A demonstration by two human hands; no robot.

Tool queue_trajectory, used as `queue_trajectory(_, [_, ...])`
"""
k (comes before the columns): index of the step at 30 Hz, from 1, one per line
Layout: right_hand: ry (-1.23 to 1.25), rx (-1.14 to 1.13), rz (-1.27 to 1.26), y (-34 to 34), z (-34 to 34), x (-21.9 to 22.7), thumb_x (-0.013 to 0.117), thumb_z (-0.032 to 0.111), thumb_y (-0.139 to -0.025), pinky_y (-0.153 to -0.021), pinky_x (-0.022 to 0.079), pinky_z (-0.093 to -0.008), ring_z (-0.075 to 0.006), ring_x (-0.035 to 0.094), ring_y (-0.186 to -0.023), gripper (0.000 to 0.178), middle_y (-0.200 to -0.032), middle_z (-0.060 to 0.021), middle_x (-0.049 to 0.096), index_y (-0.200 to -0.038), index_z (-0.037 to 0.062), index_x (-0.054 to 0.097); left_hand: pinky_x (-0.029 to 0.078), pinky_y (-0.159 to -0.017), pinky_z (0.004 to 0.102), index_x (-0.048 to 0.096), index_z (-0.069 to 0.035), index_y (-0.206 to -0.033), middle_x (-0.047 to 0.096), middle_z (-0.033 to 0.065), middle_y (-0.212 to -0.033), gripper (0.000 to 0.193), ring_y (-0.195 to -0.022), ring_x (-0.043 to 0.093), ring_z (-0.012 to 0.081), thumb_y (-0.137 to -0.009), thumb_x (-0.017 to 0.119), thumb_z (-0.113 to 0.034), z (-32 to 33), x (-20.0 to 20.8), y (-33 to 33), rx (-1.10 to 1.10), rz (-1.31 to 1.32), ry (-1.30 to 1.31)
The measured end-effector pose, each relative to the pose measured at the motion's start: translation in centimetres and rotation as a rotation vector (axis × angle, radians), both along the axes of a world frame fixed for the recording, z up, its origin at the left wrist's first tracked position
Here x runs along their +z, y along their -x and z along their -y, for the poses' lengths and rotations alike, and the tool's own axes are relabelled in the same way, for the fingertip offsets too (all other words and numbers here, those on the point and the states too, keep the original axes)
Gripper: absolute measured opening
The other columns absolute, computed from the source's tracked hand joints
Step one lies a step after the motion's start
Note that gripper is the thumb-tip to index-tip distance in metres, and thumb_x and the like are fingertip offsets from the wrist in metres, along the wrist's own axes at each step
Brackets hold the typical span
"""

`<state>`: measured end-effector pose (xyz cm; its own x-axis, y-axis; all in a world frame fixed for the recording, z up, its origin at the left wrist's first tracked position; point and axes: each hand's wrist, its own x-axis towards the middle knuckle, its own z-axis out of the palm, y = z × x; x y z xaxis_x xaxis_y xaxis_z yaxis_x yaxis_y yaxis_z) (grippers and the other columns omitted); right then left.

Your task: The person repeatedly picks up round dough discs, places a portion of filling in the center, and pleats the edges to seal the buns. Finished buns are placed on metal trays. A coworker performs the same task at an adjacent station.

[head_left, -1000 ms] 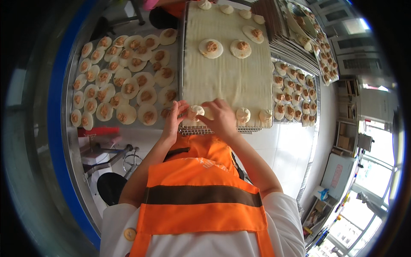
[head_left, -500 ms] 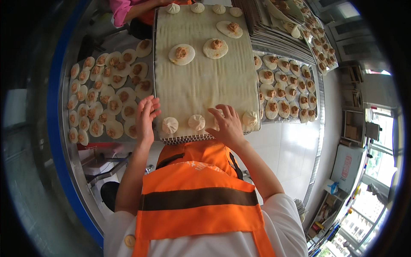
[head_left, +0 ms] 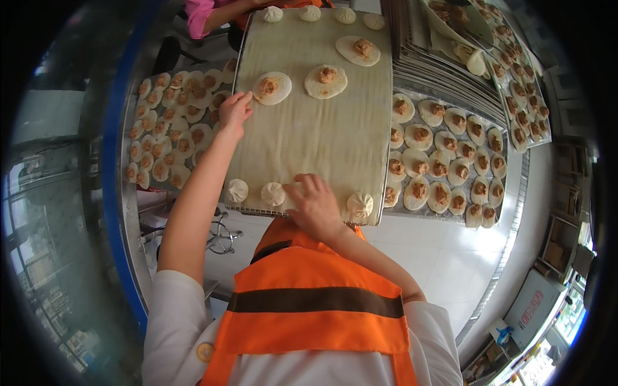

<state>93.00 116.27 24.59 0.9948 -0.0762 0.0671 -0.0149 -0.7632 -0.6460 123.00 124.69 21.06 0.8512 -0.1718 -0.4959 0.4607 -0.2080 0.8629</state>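
My left hand reaches to the tray's left side, fingers drawn together at the left edge of a round dough wrapper topped with brown filling. Two more filled wrappers lie flat to its right, one holding a mound of filling. Low over the tray's near edge is my right hand, fingers apart, hiding the spot under its palm. Pleated buns stand beside it: one bun just left, another bun farther left, and a bun to the right. The lined tray carries them all.
Trays of filled wrappers flank mine, with wrappers at left and wrappers at right. Stacked trays and a bowl of filling stand at far right. A co-worker's pink sleeve shows beyond, near several buns.
My left hand has moved away from me, from the near left corner to the filled wrapper. My right hand stays at the near row. The whole view has shifted slightly.
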Motion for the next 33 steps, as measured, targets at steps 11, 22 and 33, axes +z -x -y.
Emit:
queue_trajectory(11, [0.137, 0.171, 0.060, -5.0, -5.1, -2.6, 0.069, 0.014, -0.071, -0.085, 0.044, -0.0353, -0.0266, 0.052, -0.104, 0.024, -0.105, -0.0095, 0.056, -0.094, 0.0098, 0.063, 0.039, -0.058, 0.0207, 0.066, -0.006, -0.105, 0.063, -0.0025, -0.091, 0.047, -0.072, 0.053, 0.0035, -0.075, 0.084, -0.038, 3.4, 0.3, -4.8, -0.477, 0.108, -0.277])
queue_trajectory(22, [-0.226, -0.285, 0.131, -2.1, -0.9, 2.3, 0.079, 0.016, -0.074, -0.093, 0.048, -0.0417, -0.0319, 0.055, -0.112, 0.042, -0.115, -0.0110, 0.059, -0.112, 0.0089, 0.064, 0.049, -0.072, 0.0336, 0.055, -0.004, -0.099, 0.063, 0.0089, -0.092, 0.049, -0.081, 0.062, 0.0198, -0.070, 0.086, -0.029, 5.1, 0.8, -0.8, -0.709, 0.821, -0.424])
queue_trajectory(33, [-1.123, -0.490, -0.090, -3.5, 4.7, 7.5, 0.068, 0.021, -0.092, -0.072, 0.050, -0.0256, -0.0114, 0.061, -0.083, 0.028, -0.094, -0.0044, 0.066, -0.113, 0.0016, 0.066, 0.054, -0.090, 0.0340, 0.054, -0.005, -0.127, 0.064, 0.0060, -0.114, 0.040, -0.106, 0.063, 0.0171, -0.090, 0.069, -0.011, -2.3, 11.0, 14.2, -0.498, -0.386, 0.688])
